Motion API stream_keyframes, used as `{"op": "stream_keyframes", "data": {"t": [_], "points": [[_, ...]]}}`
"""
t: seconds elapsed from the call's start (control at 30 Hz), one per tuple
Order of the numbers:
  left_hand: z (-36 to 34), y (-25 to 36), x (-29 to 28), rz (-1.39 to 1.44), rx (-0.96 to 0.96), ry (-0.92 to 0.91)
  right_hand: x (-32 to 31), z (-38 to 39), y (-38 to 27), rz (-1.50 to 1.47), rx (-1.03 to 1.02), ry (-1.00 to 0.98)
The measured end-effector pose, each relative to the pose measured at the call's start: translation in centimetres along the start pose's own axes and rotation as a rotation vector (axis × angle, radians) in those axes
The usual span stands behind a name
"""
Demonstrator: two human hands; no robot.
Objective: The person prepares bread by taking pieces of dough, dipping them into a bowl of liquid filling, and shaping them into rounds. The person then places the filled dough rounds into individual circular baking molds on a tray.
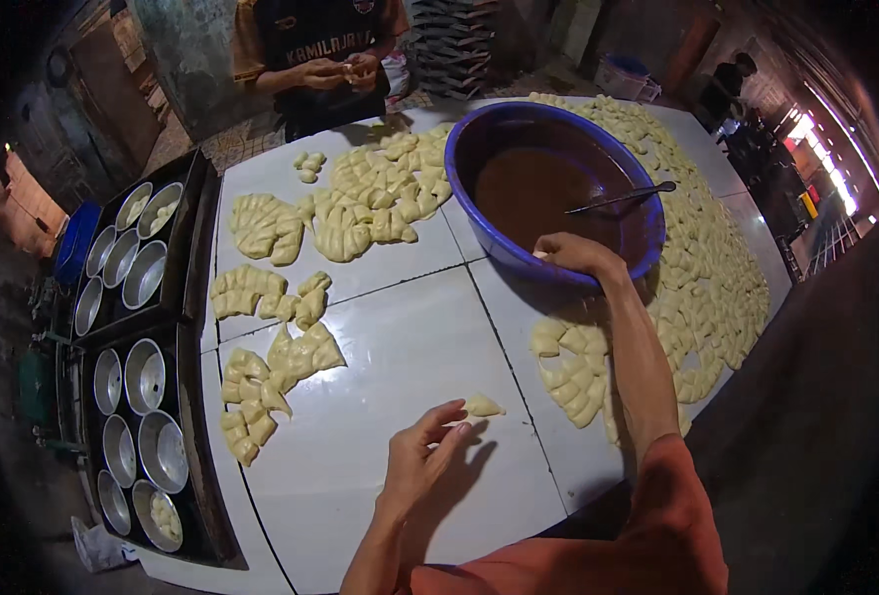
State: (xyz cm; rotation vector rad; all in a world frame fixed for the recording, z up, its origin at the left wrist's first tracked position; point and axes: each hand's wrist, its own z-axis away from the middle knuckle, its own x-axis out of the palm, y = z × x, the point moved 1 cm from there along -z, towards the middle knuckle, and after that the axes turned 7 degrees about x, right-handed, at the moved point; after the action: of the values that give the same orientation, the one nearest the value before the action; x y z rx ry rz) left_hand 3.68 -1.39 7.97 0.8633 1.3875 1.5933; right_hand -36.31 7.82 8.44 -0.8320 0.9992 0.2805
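Note:
My left hand (422, 458) is low over the white tiled table, thumb and fingers apart. Just beyond its fingertips lies a single small piece of pale dough (483, 406). At the near rim of a purple basin (479, 220), my right hand (580, 254) has its fingers closed together. A small pale bit shows at those fingertips, too little to name. Brown filling (533, 183) covers the basin's bottom. A dark-handled spoon or spatula (623, 197) leans in it toward the right rim.
Cut dough (267, 228) lies in clusters on the left, with many more pieces (707, 297) spread right of the basin. Black trays (206, 436) at the left edge hold round metal pans (164, 451), some with dough inside. Across the table another person's hands (340, 72) hold something small.

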Motion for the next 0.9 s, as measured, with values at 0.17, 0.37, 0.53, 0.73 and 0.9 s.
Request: {"op": "stream_keyframes", "data": {"t": [0.17,0.37,0.53,0.73,0.9], "points": [[-0.1,0.9,0.3,0.006,-0.098,-0.048,-2.3,3.4,-1.9,-0.434,0.051,0.002],[-2.5,-0.8,2.0,0.255,0.031,-0.023,1.1,8.9,-9.8,-1.311,-0.037,-0.045],[-2.3,0.0,3.0,0.812,0.009,0.153,11.0,12.8,-13.3,-1.555,-0.056,-0.139],[2.2,-2.9,-1.7,0.901,-0.017,0.459,17.9,16.3,-16.3,-1.639,-0.149,-0.338],[4.5,-4.7,-4.7,0.745,0.006,0.668,22.0,18.8,-20.8,-0.977,-0.351,0.124]]}}
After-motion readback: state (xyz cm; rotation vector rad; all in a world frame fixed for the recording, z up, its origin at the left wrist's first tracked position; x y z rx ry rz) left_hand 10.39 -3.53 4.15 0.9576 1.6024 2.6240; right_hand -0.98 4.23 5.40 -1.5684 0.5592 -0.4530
